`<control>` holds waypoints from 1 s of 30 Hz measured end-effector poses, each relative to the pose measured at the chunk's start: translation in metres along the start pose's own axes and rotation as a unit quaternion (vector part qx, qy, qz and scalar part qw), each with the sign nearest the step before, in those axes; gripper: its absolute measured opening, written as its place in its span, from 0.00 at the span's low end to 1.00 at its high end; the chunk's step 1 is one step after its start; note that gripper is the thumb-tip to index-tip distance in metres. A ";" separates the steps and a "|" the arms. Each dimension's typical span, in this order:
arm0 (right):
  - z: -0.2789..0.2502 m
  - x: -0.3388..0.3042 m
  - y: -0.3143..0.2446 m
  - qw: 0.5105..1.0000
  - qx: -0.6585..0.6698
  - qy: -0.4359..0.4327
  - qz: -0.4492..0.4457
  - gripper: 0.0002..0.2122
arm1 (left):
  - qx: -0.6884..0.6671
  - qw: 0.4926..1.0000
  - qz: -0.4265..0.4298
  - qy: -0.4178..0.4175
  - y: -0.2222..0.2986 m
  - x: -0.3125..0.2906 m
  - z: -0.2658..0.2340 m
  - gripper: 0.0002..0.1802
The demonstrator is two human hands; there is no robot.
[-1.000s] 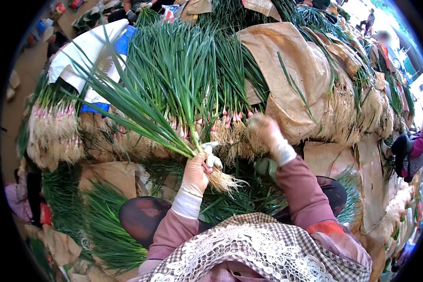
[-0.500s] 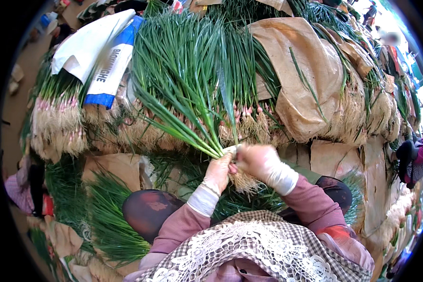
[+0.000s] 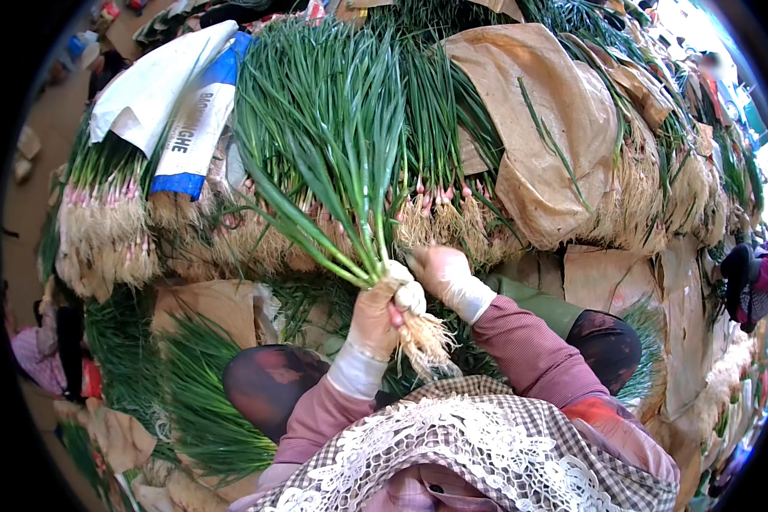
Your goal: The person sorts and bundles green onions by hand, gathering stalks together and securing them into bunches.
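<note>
My left hand (image 3: 372,321) is closed round the lower stems of a bunch of green garlic (image 3: 337,183). Its long leaves fan up and to the left, while pale roots (image 3: 427,340) hang below the fist with a pink bulb showing. White material, perhaps finger wrapping, shows at the grip. Just right of the bunch, my right hand (image 3: 444,270) has its fingers curled toward the stems, near the roots of the garlic row behind. Whatever those fingers may hold is hidden. Both wrists have white cuffs.
A long row of green garlic (image 3: 439,136) lies ahead, roots toward me. Brown sheeting (image 3: 542,128) and a white and blue sack (image 3: 198,119) cover parts of it. More greens (image 3: 205,384) lie left of my knee. Another person (image 3: 751,282) is at the far right.
My right hand has moved up and left, off the grip and apart from the left hand. The left hand and bunch have shifted slightly left, and the roots now hang in plainer view.
</note>
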State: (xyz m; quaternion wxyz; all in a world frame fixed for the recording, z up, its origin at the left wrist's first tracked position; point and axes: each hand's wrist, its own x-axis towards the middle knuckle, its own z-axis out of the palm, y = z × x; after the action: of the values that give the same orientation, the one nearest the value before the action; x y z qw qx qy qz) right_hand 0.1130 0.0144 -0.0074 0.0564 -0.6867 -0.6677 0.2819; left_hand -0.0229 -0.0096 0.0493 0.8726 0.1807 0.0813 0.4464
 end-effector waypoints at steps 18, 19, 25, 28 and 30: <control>-0.086 0.061 0.019 0.925 0.328 0.188 0.036 0.11 | 0.015 0.978 0.012 0.207 0.013 0.016 -0.035 0.14; -0.086 0.045 0.015 0.944 0.257 0.207 -0.008 0.11 | 0.046 0.971 0.022 0.233 0.013 0.018 -0.035 0.15; -0.051 -0.035 0.004 0.964 0.134 0.076 -0.216 0.12 | 0.074 0.946 -0.051 0.312 -0.004 0.022 -0.038 0.10; -0.049 -0.006 0.019 0.961 0.182 0.207 0.034 0.17 | 0.048 0.956 -0.048 0.286 -0.009 0.017 -0.043 0.12; -0.054 0.023 0.024 0.973 0.085 0.200 0.072 0.17 | 0.048 0.958 -0.073 0.271 -0.010 0.014 -0.042 0.14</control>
State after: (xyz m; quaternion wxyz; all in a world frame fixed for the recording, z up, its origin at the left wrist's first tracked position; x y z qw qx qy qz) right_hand 0.1580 0.0497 0.0194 0.2266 -0.7680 -0.5656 0.1973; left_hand -0.0201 0.0066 0.0068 0.8382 0.0880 0.3494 0.4094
